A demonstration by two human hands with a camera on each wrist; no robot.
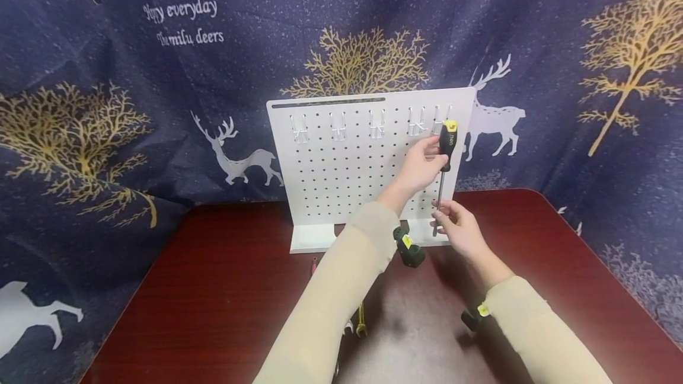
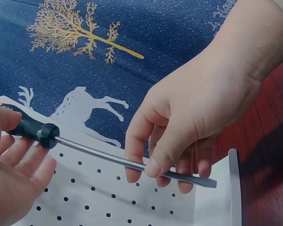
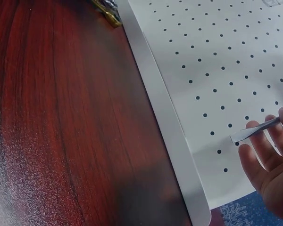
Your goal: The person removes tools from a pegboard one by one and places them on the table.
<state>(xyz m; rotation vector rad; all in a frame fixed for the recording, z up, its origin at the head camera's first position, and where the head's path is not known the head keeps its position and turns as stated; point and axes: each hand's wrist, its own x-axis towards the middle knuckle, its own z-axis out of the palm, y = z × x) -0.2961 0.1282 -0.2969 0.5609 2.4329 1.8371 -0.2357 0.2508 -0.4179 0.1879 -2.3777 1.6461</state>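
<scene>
A flathead screwdriver point(image 1: 448, 141) with a black handle and yellow end stands almost upright before the right side of a white pegboard point(image 1: 347, 176). My left hand point(image 1: 418, 168) holds it by the handle, thumb in front. Lower down, my right hand point(image 1: 463, 233) pinches the steel shaft close to the flat tip. In the left wrist view the right thumb point(image 2: 162, 157) lies across the shaft, and the tip point(image 2: 205, 181) sticks out past the fingers. The right wrist view shows the blade point(image 3: 254, 130) over the right hand's fingers point(image 3: 252, 162), in front of the perforated panel.
Wire hooks point(image 1: 376, 126) hang in a row along the pegboard's upper part. On the dark red table point(image 1: 229, 277) lie a yellow wrench point(image 1: 361, 322) and a red-ended tool point(image 1: 314, 264), partly behind my left sleeve point(image 1: 336, 289). A patterned blue cloth point(image 1: 240, 76) hangs behind.
</scene>
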